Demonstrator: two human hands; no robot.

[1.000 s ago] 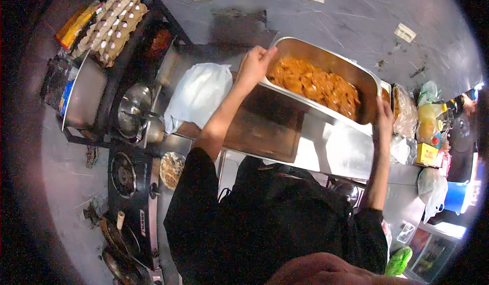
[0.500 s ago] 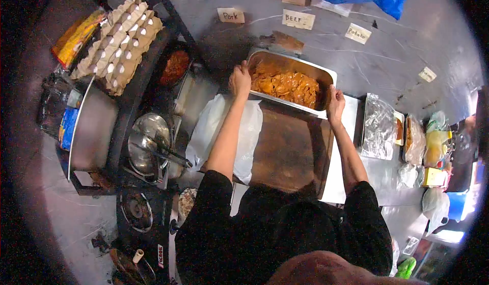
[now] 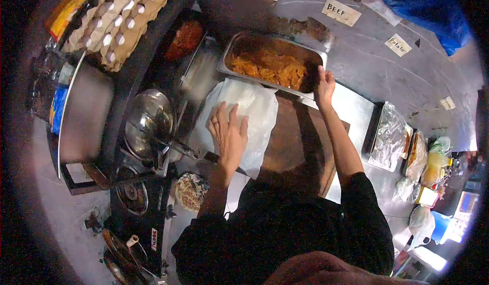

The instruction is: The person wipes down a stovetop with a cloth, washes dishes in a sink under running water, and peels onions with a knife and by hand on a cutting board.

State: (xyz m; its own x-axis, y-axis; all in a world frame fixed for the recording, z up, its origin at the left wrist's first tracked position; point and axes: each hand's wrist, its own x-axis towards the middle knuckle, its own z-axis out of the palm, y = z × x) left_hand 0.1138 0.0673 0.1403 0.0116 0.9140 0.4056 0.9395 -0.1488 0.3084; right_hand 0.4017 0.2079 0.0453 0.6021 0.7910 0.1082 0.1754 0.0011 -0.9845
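A rectangular metal food pan (image 3: 310, 95) holds meat pieces in an orange-brown sauce (image 3: 270, 67). At its right end my right hand (image 3: 324, 87) grips the rim. My left hand (image 3: 229, 132) is off the pan, fingers spread over the whitish plastic sheets (image 3: 262, 127); whether it presses on them I cannot tell. The sheets lie to the left of a brown wooden board (image 3: 293, 145) and overlap its edge. The pan sits at the far end of the board and the sheets.
To the left are a steel bowl (image 3: 148, 119) with tongs, a container of red food (image 3: 187, 39), egg trays (image 3: 122, 22) and a stove (image 3: 135, 190). A foil-covered tray (image 3: 388, 137) and bagged goods (image 3: 438, 162) stand on the right. Labels such as BEEF (image 3: 341, 11) mark the back wall.
My left hand has let go of the pan's left end and come back over the plastic sheets, fingers spreading. The right hand stays at the pan's right end. The whole view has shifted and tilted.
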